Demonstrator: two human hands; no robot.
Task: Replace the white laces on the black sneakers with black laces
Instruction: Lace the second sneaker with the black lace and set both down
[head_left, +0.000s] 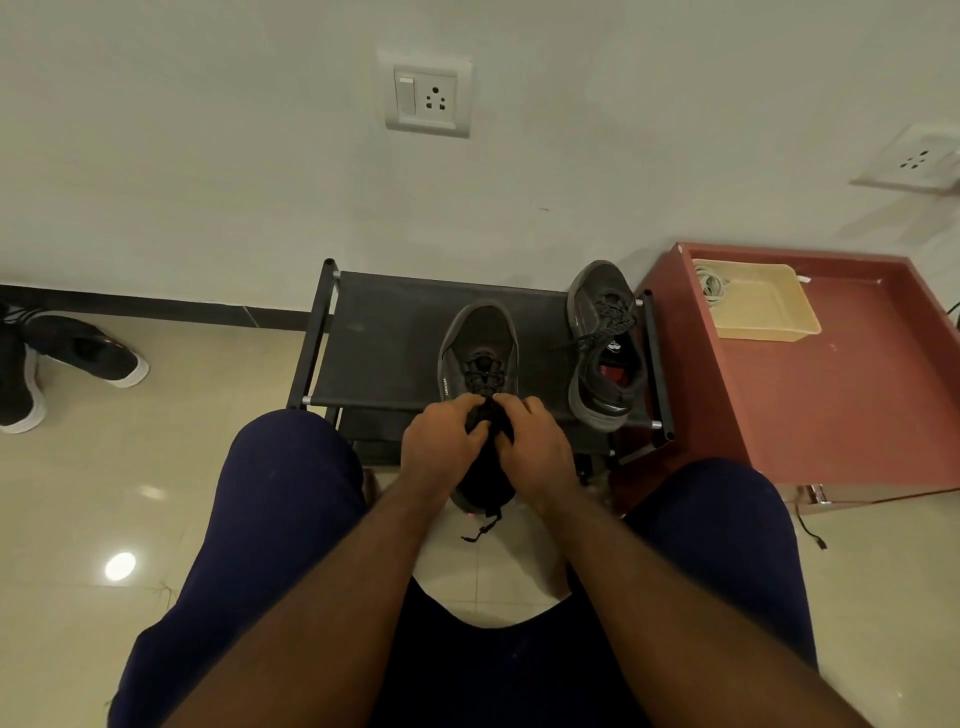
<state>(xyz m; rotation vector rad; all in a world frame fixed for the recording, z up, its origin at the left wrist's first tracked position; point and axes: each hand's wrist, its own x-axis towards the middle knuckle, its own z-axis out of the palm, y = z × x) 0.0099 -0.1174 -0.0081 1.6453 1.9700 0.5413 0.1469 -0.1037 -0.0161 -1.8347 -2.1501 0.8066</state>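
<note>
Sneaker 1 (480, 343): black, ctr of view, toe pointing far, lying on the fabric top of the shoe rack (384, 338). Heel end overhangs the rack's near edge toward the person. Black lace (484, 371) is crossed through the eyelets. One lace end (480, 530) dangles below the heel, over the floor.

L hand (441, 436) and R hand (535, 441) are both at the near part of the lacing, fingers curled in, pinching the black lace. They're close together, nearly touching. Fingers cover the top eyelets and tongue, so can't tell which strand each one has.

Sneaker 2 (605, 343): right side of the rack, toe far, near the right rail. It's laced in black too, w/ laces loose and one end trailing left across the fabric. It sits apart from sneaker 1.

Knees in dark blue flank the hands L and R; forearms block the floor btwn them.

Right of the rack, just beside it, is a red-brown table (857, 405) w/ a raised rim. A beige tray (763, 306) sits at its far end w/ a pale coiled cord (710, 285) in it; can't tell if that's laces. A black cable (810, 530) lies on the tiles near the table.

Far left on the floor is a pair of black shoes w/ white soles (83, 353), well apart from the rack. There's a wall socket (428, 98) above the rack and a 2nd socket (917, 158) at far right.
</note>
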